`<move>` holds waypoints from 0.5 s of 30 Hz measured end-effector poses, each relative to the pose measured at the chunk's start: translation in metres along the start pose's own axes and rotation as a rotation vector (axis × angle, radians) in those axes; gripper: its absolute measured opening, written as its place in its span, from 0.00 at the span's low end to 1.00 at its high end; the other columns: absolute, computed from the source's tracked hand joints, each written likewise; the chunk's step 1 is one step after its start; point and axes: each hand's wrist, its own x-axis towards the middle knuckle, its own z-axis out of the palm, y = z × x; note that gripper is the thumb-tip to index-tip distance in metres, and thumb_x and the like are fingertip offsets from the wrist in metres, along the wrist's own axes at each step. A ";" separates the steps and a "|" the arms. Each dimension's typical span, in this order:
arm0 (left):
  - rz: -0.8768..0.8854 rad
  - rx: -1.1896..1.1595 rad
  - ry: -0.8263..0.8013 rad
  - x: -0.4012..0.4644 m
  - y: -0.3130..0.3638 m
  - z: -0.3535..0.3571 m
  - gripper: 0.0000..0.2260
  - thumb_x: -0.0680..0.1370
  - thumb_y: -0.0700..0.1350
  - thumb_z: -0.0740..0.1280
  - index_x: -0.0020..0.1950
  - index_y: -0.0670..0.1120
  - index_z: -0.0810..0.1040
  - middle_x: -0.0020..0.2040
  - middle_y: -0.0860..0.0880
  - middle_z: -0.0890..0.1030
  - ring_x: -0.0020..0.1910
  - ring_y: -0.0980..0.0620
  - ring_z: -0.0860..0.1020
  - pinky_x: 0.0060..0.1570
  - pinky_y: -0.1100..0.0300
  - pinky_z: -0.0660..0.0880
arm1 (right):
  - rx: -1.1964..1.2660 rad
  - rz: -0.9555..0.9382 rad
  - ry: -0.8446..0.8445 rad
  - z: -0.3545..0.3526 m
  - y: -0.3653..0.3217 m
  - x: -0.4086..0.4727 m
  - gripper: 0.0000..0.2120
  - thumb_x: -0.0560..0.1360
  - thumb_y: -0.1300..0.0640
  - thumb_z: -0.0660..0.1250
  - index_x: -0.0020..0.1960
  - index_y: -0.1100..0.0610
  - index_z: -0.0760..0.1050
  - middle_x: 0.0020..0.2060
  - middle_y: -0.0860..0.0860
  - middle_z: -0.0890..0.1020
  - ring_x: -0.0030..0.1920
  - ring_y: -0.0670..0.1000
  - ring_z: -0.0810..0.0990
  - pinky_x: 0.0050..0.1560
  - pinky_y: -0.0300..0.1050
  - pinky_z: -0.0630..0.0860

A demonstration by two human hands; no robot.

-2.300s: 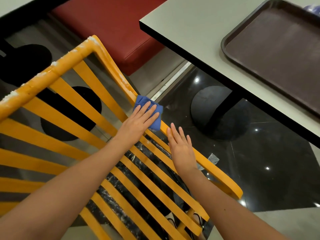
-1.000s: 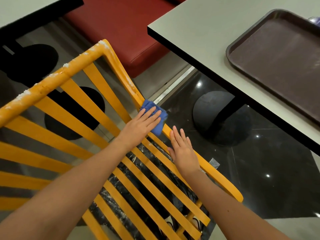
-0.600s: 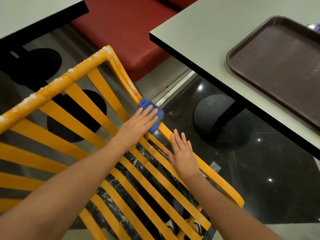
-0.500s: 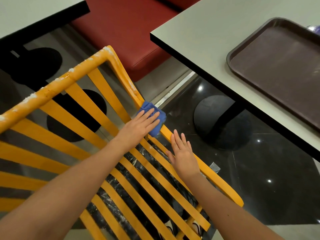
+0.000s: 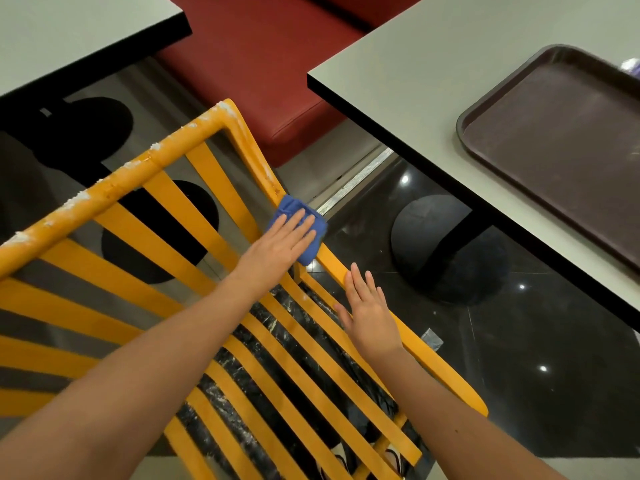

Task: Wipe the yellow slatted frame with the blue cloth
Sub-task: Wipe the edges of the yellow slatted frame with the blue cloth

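Nearest the camera, the right hand (image 5: 369,313) lies flat, fingers straight, on the side rail of the yellow slatted frame (image 5: 194,216). Just beyond, the left hand (image 5: 280,244) presses the blue cloth (image 5: 311,237) onto that rail with straight fingers. Farther off, a brown tray (image 5: 464,126) sits on a grey table (image 5: 415,64).

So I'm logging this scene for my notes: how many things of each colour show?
Yellow: 1, frame
Blue: 1, cloth
Red: 1, bench seat
Brown: 1, tray
Grey: 2, tables
Total: 6
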 end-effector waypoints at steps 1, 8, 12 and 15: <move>-0.006 -0.009 -0.040 0.000 0.003 -0.003 0.34 0.77 0.31 0.58 0.76 0.45 0.41 0.77 0.44 0.41 0.75 0.46 0.39 0.70 0.53 0.35 | 0.005 0.000 0.001 0.000 0.000 0.000 0.29 0.81 0.46 0.50 0.77 0.55 0.44 0.77 0.49 0.44 0.77 0.53 0.42 0.75 0.49 0.45; 0.031 0.192 -0.051 0.003 -0.054 -0.035 0.31 0.78 0.32 0.56 0.76 0.45 0.43 0.77 0.44 0.41 0.75 0.46 0.40 0.71 0.52 0.36 | -0.040 0.019 -0.004 -0.001 -0.004 -0.001 0.29 0.81 0.45 0.48 0.77 0.54 0.42 0.77 0.49 0.42 0.76 0.53 0.41 0.75 0.50 0.44; -0.052 0.059 -0.022 0.002 -0.033 -0.029 0.31 0.79 0.32 0.54 0.76 0.44 0.42 0.77 0.44 0.41 0.75 0.45 0.39 0.70 0.53 0.34 | -0.028 0.030 -0.004 -0.003 -0.006 -0.001 0.29 0.81 0.45 0.49 0.77 0.54 0.42 0.77 0.49 0.43 0.77 0.53 0.41 0.75 0.49 0.44; -0.022 -0.022 -0.038 0.002 -0.009 -0.017 0.32 0.78 0.30 0.55 0.76 0.44 0.42 0.77 0.44 0.41 0.75 0.45 0.39 0.69 0.54 0.34 | -0.029 0.026 -0.005 -0.003 -0.006 -0.001 0.29 0.81 0.45 0.49 0.77 0.54 0.43 0.77 0.49 0.43 0.77 0.52 0.41 0.75 0.48 0.44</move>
